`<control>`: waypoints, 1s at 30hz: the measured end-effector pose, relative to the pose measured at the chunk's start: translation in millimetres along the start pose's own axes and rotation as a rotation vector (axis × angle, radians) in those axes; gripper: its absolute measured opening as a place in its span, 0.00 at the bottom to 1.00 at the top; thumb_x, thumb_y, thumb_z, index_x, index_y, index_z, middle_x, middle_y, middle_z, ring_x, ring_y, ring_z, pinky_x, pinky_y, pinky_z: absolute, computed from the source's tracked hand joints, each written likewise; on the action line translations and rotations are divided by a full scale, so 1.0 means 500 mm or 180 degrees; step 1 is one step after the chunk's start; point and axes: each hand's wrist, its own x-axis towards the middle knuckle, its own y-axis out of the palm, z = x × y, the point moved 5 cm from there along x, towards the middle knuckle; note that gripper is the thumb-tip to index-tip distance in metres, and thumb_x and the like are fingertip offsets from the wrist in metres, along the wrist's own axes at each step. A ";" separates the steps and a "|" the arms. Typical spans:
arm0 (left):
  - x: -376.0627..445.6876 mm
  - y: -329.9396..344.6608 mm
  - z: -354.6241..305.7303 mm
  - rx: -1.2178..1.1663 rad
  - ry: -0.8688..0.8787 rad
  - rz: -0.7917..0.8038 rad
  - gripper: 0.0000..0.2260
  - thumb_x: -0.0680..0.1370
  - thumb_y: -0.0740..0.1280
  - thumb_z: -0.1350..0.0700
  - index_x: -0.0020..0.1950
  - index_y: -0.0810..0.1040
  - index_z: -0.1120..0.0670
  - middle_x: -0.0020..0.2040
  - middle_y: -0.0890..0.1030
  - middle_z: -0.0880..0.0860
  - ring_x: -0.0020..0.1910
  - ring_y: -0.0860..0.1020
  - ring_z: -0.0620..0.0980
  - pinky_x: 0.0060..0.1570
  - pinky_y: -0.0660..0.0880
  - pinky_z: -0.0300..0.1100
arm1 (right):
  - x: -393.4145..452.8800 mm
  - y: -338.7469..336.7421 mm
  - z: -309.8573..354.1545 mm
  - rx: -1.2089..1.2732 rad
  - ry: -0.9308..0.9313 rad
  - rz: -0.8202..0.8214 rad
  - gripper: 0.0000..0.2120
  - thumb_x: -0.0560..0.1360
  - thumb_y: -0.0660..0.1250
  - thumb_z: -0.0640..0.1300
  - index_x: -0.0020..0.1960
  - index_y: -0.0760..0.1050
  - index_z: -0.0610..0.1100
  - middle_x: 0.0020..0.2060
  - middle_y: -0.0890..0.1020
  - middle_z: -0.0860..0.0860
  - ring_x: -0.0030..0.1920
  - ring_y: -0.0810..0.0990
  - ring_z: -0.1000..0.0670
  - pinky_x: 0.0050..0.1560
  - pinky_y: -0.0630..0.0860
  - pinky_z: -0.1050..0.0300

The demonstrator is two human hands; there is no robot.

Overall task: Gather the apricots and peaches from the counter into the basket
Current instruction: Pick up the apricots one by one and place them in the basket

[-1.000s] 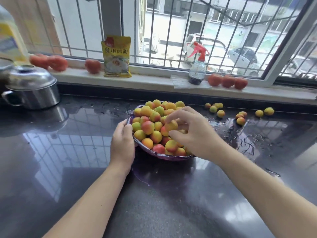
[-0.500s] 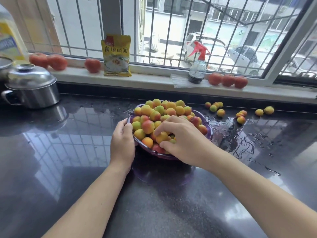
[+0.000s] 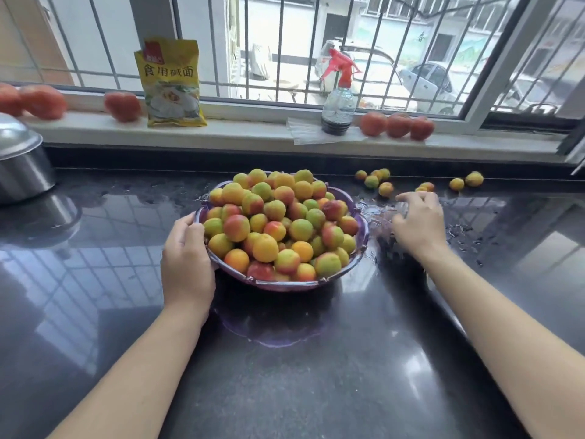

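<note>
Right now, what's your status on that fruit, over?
Left hand grips basket rim. Right hand blurred, over wet counter, apparently empty. Loose fruit remains by back edge. Nothing blocking.

Looks like a home kitchen: dark stone counter [image 3: 95,312], steel pot [image 3: 19,166], barred window [image 3: 285,42] over the street.
</note>
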 end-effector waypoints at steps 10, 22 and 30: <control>0.007 -0.001 0.004 -0.0061 0.0062 -0.0127 0.14 0.75 0.60 0.47 0.44 0.84 0.33 0.43 0.85 0.35 0.46 0.80 0.41 0.50 0.75 0.49 | 0.150 0.071 -0.128 -0.0851 0.0385 0.0586 0.26 0.82 0.58 0.57 0.74 0.66 0.43 0.78 0.52 0.43 0.72 0.64 0.32 0.73 0.62 0.41; 0.002 -0.001 0.000 -0.0098 0.0013 0.0000 0.14 0.72 0.61 0.44 0.49 0.85 0.38 0.47 0.86 0.41 0.53 0.83 0.49 0.58 0.79 0.61 | 0.028 -0.011 0.010 0.0173 -0.0568 -0.0099 0.14 0.78 0.66 0.37 0.63 0.79 0.42 0.59 0.71 0.44 0.60 0.75 0.38 0.64 0.72 0.48; -0.005 -0.005 -0.006 -0.0171 -0.0023 0.0111 0.13 0.74 0.60 0.45 0.47 0.85 0.35 0.44 0.86 0.38 0.44 0.83 0.38 0.48 0.78 0.50 | -0.108 -0.136 0.245 0.1499 -0.1037 0.0713 0.14 0.78 0.71 0.50 0.61 0.74 0.55 0.48 0.82 0.55 0.48 0.84 0.54 0.50 0.80 0.54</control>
